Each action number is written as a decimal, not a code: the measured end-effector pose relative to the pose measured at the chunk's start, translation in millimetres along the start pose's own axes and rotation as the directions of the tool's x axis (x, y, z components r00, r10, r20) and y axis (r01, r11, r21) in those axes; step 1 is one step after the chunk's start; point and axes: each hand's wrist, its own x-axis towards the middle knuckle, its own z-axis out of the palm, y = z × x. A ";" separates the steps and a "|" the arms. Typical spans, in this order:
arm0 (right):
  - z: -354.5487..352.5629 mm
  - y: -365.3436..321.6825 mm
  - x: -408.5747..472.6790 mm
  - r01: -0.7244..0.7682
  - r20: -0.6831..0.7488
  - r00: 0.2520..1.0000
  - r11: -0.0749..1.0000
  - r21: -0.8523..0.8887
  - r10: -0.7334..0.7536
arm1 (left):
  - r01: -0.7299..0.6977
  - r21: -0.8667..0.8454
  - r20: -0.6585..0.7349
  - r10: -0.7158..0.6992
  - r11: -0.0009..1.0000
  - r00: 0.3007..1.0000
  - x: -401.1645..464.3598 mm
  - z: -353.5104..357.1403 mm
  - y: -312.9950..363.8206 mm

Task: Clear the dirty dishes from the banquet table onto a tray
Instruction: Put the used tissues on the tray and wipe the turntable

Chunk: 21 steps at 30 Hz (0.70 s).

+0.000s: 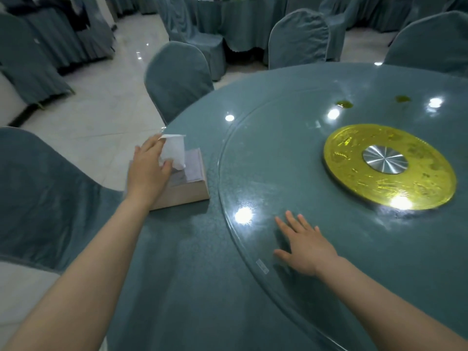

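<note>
Dishes seem gone; left hand [149, 171] pinches tissue [173, 152] from box [184, 184], right hand [305, 245] flat on turntable [266, 173]; wiping likely follows.

One cam only, on my head, wide-angle, aimed fwd and down over the near-left edge of the table [192, 262]. Close in: both my forearms fill the bottom of the view. Table's centre sits at right; chairs [177, 79] and floor [101, 102] show beyond the far edge.
</note>
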 end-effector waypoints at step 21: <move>7.2 5.2 -2.5 -0.004 -0.004 1.000 1.000 -0.015 0.004 | 0.006 0.342 0.284 -0.109 0.940 0.953 14.1 25.9 -46.0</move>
